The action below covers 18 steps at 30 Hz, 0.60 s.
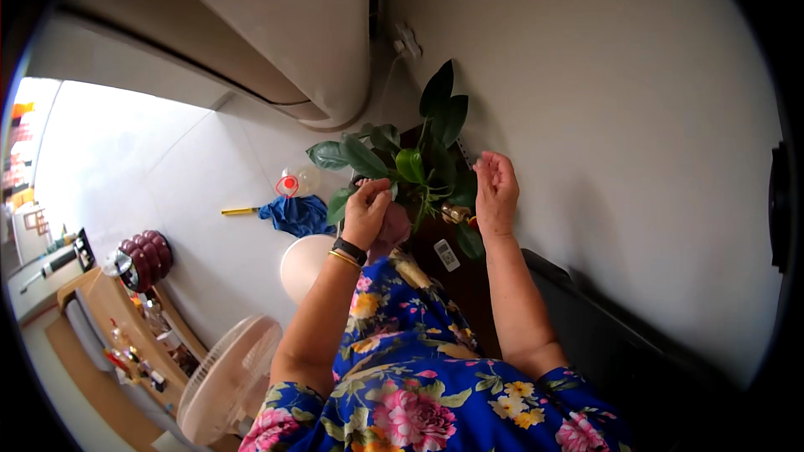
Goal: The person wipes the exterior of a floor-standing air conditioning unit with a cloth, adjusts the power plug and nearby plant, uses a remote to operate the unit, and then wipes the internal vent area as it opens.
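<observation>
A leafy green potted plant [410, 165] stands in front of me, its broad glossy leaves spreading toward both hands. My left hand [368, 211] is at the plant's left side, fingers closed, with a pink cloth [393, 231] hanging from beneath it. Whether those fingertips also touch a leaf is hard to see. On the plant's other side, my right hand [497, 191] is raised beside the leaves, fingers extended and slightly curved, with nothing visible in it. Leaves hide the pot. Below the foliage, a small white card [446, 255] lies on a dark surface.
Left of the plant, a crumpled blue cloth [298, 216], a yellow stick [239, 212] and a red-capped clear bottle [290, 184] are on the pale floor. A round white top [306, 268] and a fan [230, 378] stand nearer. The wall [603, 109] closes off the right side.
</observation>
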Motion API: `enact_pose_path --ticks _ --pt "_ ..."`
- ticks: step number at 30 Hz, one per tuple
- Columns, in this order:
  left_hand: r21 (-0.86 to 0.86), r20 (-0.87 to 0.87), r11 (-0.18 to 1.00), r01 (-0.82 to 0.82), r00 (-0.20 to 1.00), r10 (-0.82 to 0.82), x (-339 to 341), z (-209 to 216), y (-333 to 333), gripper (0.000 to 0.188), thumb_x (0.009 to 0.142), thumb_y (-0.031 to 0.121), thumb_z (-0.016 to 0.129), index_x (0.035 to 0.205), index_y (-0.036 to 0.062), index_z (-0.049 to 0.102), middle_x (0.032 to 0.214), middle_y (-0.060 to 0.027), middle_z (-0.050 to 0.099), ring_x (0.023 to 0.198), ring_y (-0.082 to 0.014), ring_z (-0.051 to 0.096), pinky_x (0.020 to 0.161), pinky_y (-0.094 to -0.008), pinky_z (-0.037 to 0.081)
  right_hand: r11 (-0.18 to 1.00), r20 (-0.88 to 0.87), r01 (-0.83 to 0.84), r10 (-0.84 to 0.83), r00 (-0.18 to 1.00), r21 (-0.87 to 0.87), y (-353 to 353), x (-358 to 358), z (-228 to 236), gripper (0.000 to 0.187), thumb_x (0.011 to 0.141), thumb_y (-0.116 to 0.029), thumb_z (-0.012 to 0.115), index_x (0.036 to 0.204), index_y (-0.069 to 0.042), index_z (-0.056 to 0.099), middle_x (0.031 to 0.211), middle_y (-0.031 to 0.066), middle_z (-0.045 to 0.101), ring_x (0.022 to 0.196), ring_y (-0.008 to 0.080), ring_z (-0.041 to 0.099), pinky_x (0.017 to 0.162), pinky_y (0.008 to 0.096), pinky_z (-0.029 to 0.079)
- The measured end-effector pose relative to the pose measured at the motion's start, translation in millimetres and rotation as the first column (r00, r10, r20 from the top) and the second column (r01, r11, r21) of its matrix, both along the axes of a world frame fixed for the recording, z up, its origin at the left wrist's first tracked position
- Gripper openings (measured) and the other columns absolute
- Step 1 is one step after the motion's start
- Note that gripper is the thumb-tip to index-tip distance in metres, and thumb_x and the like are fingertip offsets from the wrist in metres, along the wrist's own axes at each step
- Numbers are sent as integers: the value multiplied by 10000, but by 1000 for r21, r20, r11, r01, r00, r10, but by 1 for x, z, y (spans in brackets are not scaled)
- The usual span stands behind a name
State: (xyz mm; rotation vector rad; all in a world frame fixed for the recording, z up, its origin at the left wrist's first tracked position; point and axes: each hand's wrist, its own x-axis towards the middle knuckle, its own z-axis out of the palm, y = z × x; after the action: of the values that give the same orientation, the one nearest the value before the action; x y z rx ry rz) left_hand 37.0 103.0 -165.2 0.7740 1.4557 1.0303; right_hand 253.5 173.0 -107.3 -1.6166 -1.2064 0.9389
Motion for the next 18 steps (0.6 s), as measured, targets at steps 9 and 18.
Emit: enact_pose_path --ticks 9,18 --pt "-7 -37 1000 9 999 -10 -9 -78 121 280 901 144 617 1118 -27 661 972 -77 691 880 -134 613 780 -253 483 986 452 139 -83 888 -92 75 43 -114 192 956 -176 543 1048 -24 616 1021 178 652 930 331 638 827 389 493" --pt "-106 5 992 67 998 -67 -28 -118 211 291 912 183 593 1129 7 670 1052 -98 681 990 -166 609 881 -276 462 932 488 -47 231 842 -360 115 106 -259 220 889 -210 563 968 -21 644 950 195 663 898 398 618 792 463 480"
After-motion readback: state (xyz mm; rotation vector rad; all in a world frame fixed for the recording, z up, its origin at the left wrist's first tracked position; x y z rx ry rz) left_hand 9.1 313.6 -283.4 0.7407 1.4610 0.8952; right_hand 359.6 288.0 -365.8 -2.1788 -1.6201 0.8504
